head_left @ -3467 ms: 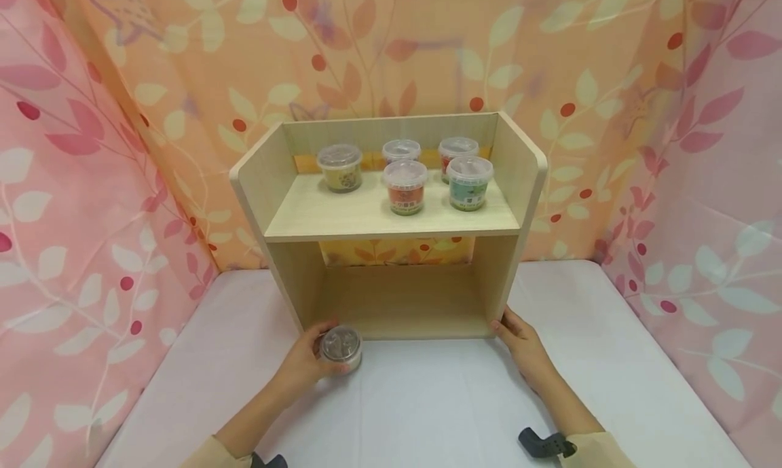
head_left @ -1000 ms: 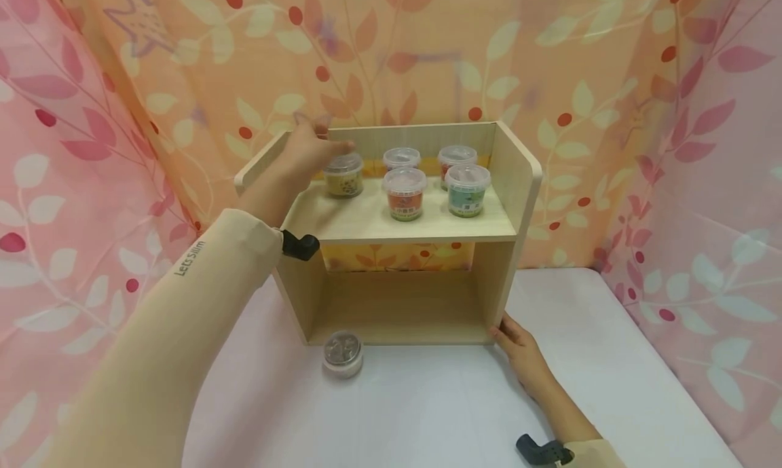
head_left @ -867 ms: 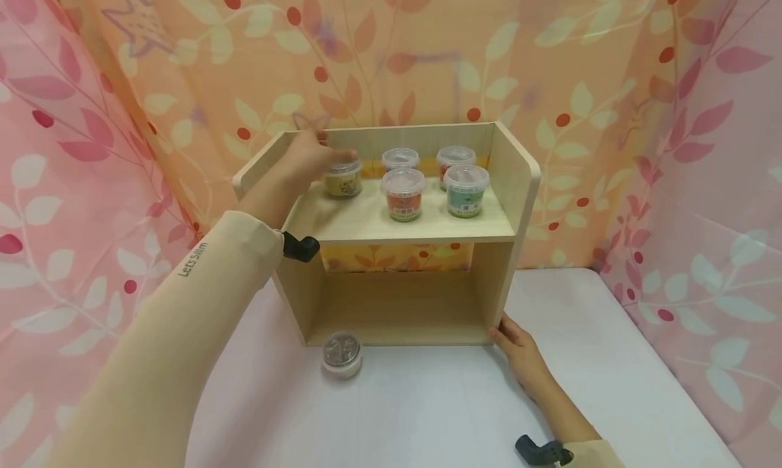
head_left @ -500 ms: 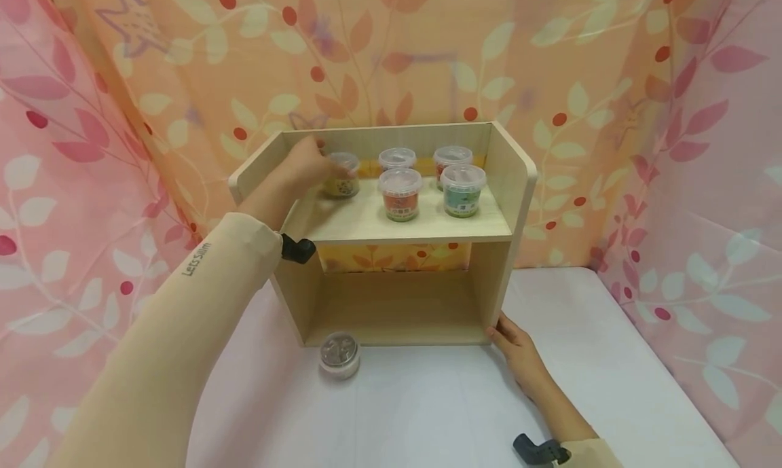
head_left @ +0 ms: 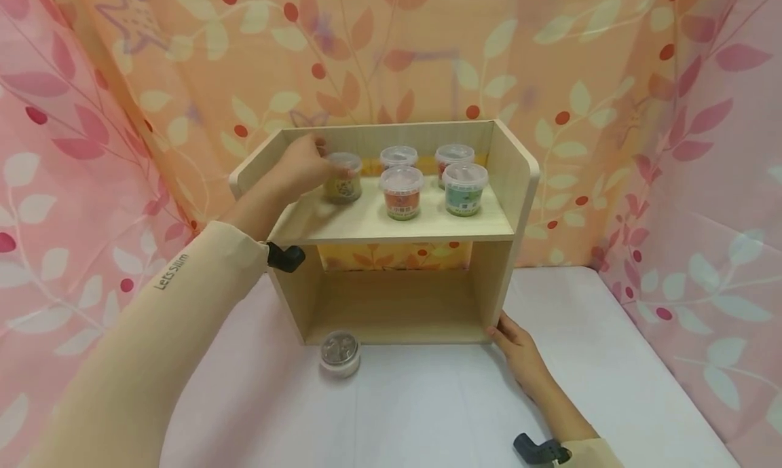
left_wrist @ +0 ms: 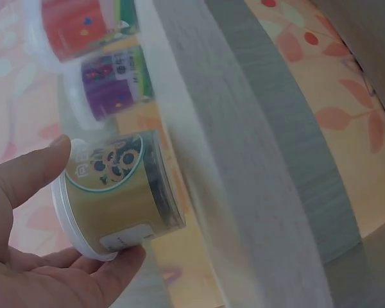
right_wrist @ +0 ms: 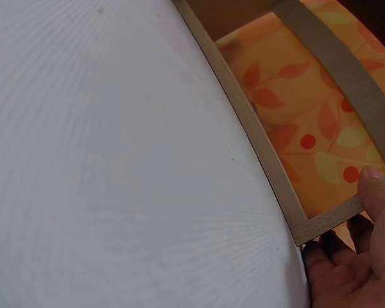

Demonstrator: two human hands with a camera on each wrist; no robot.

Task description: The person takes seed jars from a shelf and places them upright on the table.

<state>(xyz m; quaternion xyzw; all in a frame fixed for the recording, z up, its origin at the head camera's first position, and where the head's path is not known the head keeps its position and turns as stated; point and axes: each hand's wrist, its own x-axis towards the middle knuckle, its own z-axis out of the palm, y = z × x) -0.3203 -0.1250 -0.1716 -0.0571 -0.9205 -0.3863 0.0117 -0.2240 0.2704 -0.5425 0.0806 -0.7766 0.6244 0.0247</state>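
On the upper board of a small wooden shelf [head_left: 360,229], my left hand [head_left: 302,166] holds a lidded plastic tub with a yellow sunflower label [head_left: 345,188]. The left wrist view shows my thumb on one side of this sunflower tub [left_wrist: 109,205] and my fingers curled on the other. Down at the shelf's lower right corner, my right hand [head_left: 519,352] grips the side panel. In the right wrist view the thumb of that hand [right_wrist: 346,276] lies on the panel's front edge, with the fingers behind it. A clear-lidded tub [head_left: 339,354] stands on the table before the shelf's left end.
To the right of the sunflower tub stand an orange-labelled tub [head_left: 401,195], a green-labelled tub [head_left: 464,191], a red-labelled tub [head_left: 455,162] and a purple-labelled tub [left_wrist: 109,86]. The lower compartment [head_left: 397,305] faces the white table [head_left: 421,407]. Flowered cloth hangs around.
My left hand has let go of the clear-lidded tub on the table, risen to the upper board and come down around the sunflower tub. The right hand has stayed at the shelf corner.
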